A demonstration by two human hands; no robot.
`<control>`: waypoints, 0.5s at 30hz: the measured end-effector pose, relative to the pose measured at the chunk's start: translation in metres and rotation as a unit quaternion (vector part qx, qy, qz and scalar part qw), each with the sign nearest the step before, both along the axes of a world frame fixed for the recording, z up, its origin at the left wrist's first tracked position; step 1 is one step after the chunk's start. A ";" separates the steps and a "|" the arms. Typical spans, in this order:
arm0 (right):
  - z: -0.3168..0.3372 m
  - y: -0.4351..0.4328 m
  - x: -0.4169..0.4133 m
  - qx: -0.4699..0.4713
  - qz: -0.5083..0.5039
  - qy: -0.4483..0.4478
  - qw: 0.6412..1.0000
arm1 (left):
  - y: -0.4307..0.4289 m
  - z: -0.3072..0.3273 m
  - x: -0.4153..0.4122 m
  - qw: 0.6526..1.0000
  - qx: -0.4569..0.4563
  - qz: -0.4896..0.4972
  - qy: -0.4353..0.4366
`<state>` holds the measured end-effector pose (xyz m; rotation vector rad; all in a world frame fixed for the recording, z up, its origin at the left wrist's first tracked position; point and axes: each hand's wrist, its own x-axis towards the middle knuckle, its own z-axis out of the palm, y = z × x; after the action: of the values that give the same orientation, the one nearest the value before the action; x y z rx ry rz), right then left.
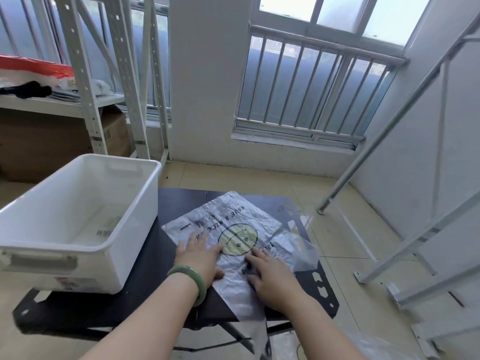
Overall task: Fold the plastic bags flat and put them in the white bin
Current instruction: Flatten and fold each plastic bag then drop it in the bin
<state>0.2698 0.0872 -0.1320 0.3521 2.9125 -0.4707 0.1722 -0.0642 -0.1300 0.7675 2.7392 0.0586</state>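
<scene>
Head view, near to far. Loose clear plastic [376, 344] lay low at the bottom right, too blurred to say what it was. A green bangle [191, 281] sat on the left wrist.

Left hand [200, 258] was palm down on the plastic bag [233, 219], fingers straight and spread, pressing its left part flat. It gripped nothing. Right hand [272, 278] was also palm down on the bag, just beside the left, fingers extended and resting on the near-middle area, with no pinch visible. The hands were not touching each other.

The bag was translucent, with a yellow smiley print [237, 239] and dark lettering. It lay spread on the black table [181, 201], turned diagonal to the table edge. Fingertips of both hands ended at the print's near edge. The bag's near end overhung the table's front edge and drooped down. Its right corner was crumpled and lifted off the surface.

White bin [137, 224] stood on the table's left part, just beside the bag, not touching it as far as I could tell. On the bin floor lay a flat bag [104, 226] with dark print too faint to read.

Beyond was tiled floor [233, 175]. White metal racking [81, 74] stood at left with cardboard boxes [39, 141] under its shelf, and a red-and-white item [33, 66] and a black object [26, 89] on it. A slanted metal frame [389, 127] stood at right. A barred window [311, 87] was in the back wall.
</scene>
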 end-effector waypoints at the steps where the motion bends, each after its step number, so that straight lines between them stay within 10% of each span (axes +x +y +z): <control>1: -0.003 0.001 -0.001 0.010 0.006 -0.018 1.000 | -0.001 0.001 -0.002 0.999 0.001 0.011 0.033; 9: -0.015 -0.004 -0.023 -0.012 -0.003 0.009 1.000 | 0.015 -0.010 0.019 0.991 0.020 -0.127 -0.031; 15: -0.018 0.036 -0.018 0.056 -0.207 -0.023 0.976 | 0.005 -0.016 0.009 0.992 -0.025 -0.116 -0.037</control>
<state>0.2523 0.1231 -0.1503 0.9824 2.8235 -0.3451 0.1807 -0.0595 -0.1457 1.0424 2.5534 -0.0319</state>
